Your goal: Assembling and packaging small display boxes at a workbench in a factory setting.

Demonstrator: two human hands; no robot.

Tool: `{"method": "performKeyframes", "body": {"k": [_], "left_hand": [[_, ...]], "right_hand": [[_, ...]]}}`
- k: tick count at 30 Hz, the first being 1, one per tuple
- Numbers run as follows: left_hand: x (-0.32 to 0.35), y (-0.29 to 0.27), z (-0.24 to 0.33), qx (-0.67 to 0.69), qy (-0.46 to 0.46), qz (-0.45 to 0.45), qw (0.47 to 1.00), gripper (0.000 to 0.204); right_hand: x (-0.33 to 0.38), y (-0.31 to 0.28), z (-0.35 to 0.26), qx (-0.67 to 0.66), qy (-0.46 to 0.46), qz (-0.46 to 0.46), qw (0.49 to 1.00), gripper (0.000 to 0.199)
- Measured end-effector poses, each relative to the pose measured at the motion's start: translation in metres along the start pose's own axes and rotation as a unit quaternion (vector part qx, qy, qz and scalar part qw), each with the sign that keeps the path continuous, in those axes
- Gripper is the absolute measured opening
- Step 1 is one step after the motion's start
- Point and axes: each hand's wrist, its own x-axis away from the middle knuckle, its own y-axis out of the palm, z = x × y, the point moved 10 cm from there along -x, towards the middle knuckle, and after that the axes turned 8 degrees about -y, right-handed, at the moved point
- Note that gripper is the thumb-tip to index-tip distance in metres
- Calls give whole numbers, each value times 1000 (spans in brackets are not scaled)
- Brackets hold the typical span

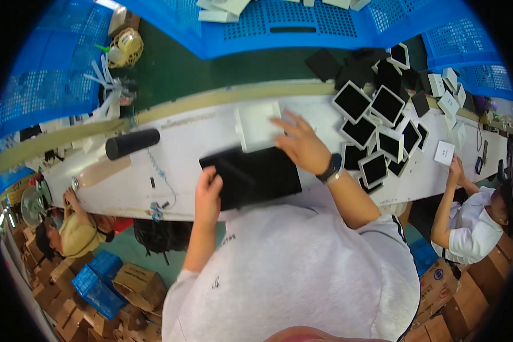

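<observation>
White counter (199, 142) near edge: left hand (208, 194) pinches black sheet (256, 174); right hand (302, 145), fingers spread, presses white box (256, 125).

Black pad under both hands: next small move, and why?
Probably slide the white box fully onto the black pad: the right hand rests on the box, which lies half over the pad's far edge, while the left hand steadies its near corner.
</observation>
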Motion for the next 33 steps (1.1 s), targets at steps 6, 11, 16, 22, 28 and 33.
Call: {"method": "performKeyframes", "body": {"k": [6, 11, 16, 22, 28, 33], "left_hand": [[-19, 33, -12, -168, 32, -7, 985, 30], [-1, 55, -37, -141, 49, -13, 989, 30], [23, 88, -8, -352, 173, -54, 918, 71], [11, 92, -30, -498, 283, -94, 814, 117], [14, 97, -29, -499, 290, -99, 810, 109], [12, 95, -32, -501, 305, -88, 805, 89]], "right_hand": [[75, 20, -60, -80, 99, 17, 992, 34], [88, 13, -64, -155, 175, 129, 964, 44], [106, 37, -19, -383, 319, 224, 837, 37], [89, 36, -20, -115, 287, 43, 950, 46], [88, 39, -31, 48, 230, 207, 950, 44], [86, 42, -48, 90, 230, 158, 956, 53]]}}
